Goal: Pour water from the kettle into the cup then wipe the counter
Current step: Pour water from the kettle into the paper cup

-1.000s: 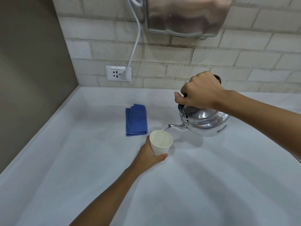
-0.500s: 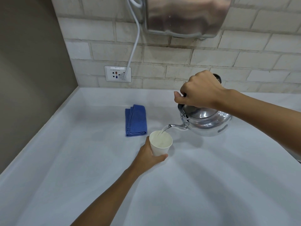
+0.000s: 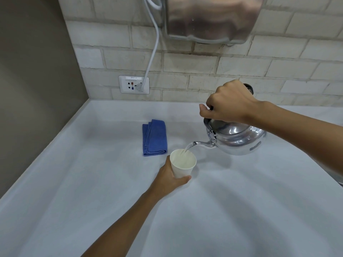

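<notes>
A shiny steel kettle [image 3: 239,139] hangs tilted to the left above the white counter [image 3: 241,201], its handle gripped from above by my right hand [image 3: 228,102]. A thin stream of water runs from its spout into a white paper cup [image 3: 182,165]. The cup stands on the counter, and my left hand [image 3: 168,179] is wrapped around its lower left side. A folded blue cloth [image 3: 155,137] lies on the counter just behind and left of the cup.
A brick-tiled wall runs along the back with a socket plate [image 3: 133,84] and a white cable [image 3: 153,51] plugged into it. A metal appliance [image 3: 211,17] is mounted on the wall above. A brown side wall [image 3: 33,80] borders the counter at left.
Both hands, the kettle and the cup hold nearly the same place. Water keeps flowing into the cup.
</notes>
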The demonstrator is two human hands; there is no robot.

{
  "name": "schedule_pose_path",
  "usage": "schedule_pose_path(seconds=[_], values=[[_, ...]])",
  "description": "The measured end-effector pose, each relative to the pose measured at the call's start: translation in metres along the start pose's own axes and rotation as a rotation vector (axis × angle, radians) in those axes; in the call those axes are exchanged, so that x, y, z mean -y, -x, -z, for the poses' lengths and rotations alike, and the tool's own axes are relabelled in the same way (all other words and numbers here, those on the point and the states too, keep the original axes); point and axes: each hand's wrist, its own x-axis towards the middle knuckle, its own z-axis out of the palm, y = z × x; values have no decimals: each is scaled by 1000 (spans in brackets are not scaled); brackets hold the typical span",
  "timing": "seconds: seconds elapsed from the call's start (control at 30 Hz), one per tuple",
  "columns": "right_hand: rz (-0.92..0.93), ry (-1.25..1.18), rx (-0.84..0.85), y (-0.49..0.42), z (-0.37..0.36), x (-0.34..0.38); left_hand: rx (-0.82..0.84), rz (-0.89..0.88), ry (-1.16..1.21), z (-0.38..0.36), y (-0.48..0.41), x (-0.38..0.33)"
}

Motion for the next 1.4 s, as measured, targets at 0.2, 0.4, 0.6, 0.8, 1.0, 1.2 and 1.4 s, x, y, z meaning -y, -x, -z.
schedule_pose_path(seconds=[0.2, 0.4, 0.6, 0.8, 1.0, 1.2, 1.4], values=[[-1, -2, -8, 1, 1, 0, -2, -6, 0, 0, 0, 0], [-5, -7, -11, 1, 1, 0, 1, -3, 1, -1, -1, 0], [-13, -13, -14, 2, 2, 0, 3, 2, 4, -1, -1, 2], [-16, -21, -27, 3, 3, -2, 1, 2, 2, -1, -1, 2], [-24, -20, -23, 4, 4, -3, -5, -4, -5, 0, -1, 1], [-24, -13, -24, 4, 5, -3, -2, -7, 1, -1, -1, 0], [-21, -15, -27, 4, 5, -1, -2, -15, 3, 0, 0, 0]])
